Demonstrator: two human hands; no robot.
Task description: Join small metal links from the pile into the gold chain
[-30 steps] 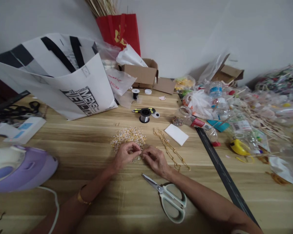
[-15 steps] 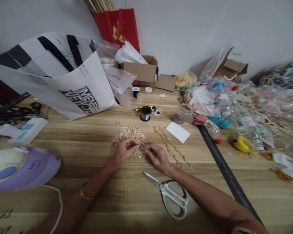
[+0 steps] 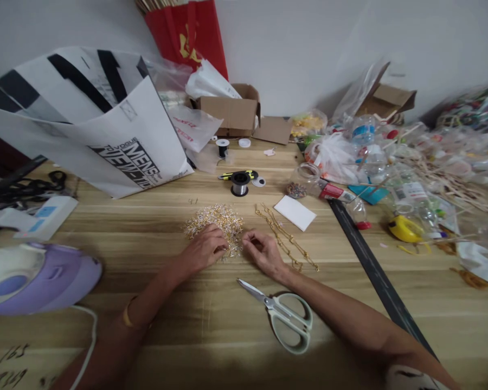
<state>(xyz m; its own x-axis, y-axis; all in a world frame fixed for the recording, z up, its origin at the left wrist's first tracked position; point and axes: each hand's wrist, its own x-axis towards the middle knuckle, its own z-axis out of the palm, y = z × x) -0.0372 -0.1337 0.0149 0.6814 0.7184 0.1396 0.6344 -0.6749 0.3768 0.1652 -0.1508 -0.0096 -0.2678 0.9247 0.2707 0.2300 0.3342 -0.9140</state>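
A loose heap of tiny gold and silver findings (image 3: 217,215) lies on the wooden table. My left hand (image 3: 205,248) is palm down at the heap's near edge, fingers curled down onto the pieces; its fingertips are partly hidden. Just right of the heap, my right hand (image 3: 263,250) rests with thumb and forefinger pinched together; anything between them is too small to make out. Beside that hand stretch gold chains (image 3: 282,238). Closer to me lie scissors (image 3: 280,314) with pale green handles, blades slightly apart, touched by neither hand.
Behind the heap are a spool of silver wire (image 3: 239,185), a yellow-black cutter (image 3: 224,176) and a white card (image 3: 295,212). A purple-white appliance (image 3: 49,279) and large paper bag (image 3: 146,146) stand left. Plastic bottles (image 3: 410,200) and a yellow tape measure (image 3: 406,228) crowd the right.
My left hand has turned palm down and its fingers have lowered onto the heap. My right hand keeps its pinch in nearly the same place. The view has shifted slightly.
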